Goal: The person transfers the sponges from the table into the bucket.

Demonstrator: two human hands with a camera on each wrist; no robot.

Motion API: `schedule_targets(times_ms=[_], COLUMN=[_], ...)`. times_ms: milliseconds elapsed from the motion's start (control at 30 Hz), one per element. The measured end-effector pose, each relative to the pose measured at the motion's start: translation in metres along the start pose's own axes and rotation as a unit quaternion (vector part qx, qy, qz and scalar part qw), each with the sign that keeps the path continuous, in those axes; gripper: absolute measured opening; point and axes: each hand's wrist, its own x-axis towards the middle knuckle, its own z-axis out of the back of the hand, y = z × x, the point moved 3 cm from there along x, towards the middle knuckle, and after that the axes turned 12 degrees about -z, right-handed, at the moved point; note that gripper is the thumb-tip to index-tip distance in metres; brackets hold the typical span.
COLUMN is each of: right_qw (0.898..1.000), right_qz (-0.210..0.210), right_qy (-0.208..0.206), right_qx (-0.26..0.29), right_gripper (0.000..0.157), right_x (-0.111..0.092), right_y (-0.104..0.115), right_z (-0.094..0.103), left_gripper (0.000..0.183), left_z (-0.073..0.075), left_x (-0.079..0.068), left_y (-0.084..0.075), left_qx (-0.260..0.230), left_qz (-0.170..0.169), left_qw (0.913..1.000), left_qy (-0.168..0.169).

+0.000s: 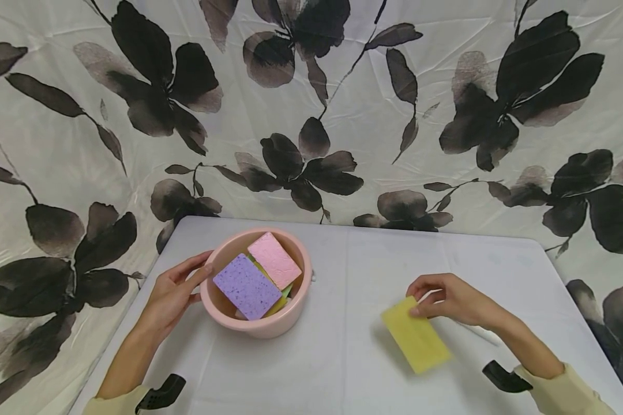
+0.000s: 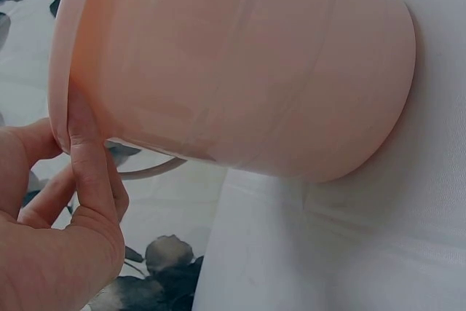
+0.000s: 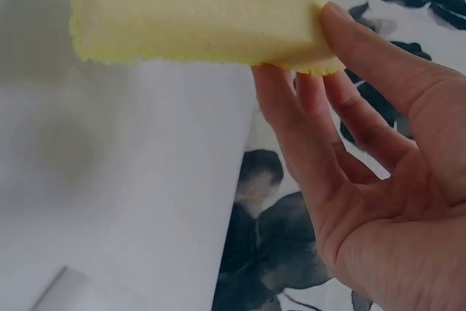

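Observation:
On the left of the table stands a pink bucket (image 1: 277,328) with sponges inside. A speckled purple sponge (image 1: 246,286) and a pink sponge (image 1: 274,259) lie on top, and bits of yellow and green show beneath them. My left hand (image 1: 172,297) pinches the bucket's rim (image 2: 64,56) between thumb and fingers. To the right, my right hand (image 1: 446,300) holds a yellow sponge (image 1: 415,337) by its upper corner, above the table. In the right wrist view the thumb and fingers pinch the end of that sponge (image 3: 196,12).
A white cloth covers the table (image 1: 342,369). Beneath the right wrist lies a thin, pale object (image 1: 480,333), partly hidden by the arm. Behind the table hangs a white curtain (image 1: 374,115) with dark flowers.

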Motion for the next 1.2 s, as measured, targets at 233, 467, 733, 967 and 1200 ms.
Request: schedule_targets(times_ms=[233,467,733,967,1200], right_qw=[0.999,0.998,0.996,0.994,0.992], right_qz=[-0.025,-0.019,-0.017,-0.010,-0.016], right_qy=[-0.011,-0.024,-0.038,-0.049,-0.065], right_qx=[0.037,0.059,0.082,0.094,0.106], right_gripper=[0.034,0.035,0.037,0.039,0.041], right_x=[0.004,0.010,0.021,0.030,0.039], right_y=[0.014,0.028,0.045,0.063,0.078], right_z=[0.004,0.005,0.003,0.002,-0.001], left_gripper=[0.071,0.071,0.071,0.069,0.068], left_z=[0.000,0.001,0.001,0.001,0.002], left_x=[0.000,-0.001,0.000,-0.001,-0.001], left_y=[0.000,0.001,0.000,0.000,0.001], left_qx=[0.002,0.000,-0.001,0.007,0.000], left_qz=[-0.004,-0.007,-0.003,-0.016,-0.026], left_qw=[1.0000,1.0000,1.0000,0.9999,0.9996], left_qy=[0.001,0.002,0.002,0.002,0.009])
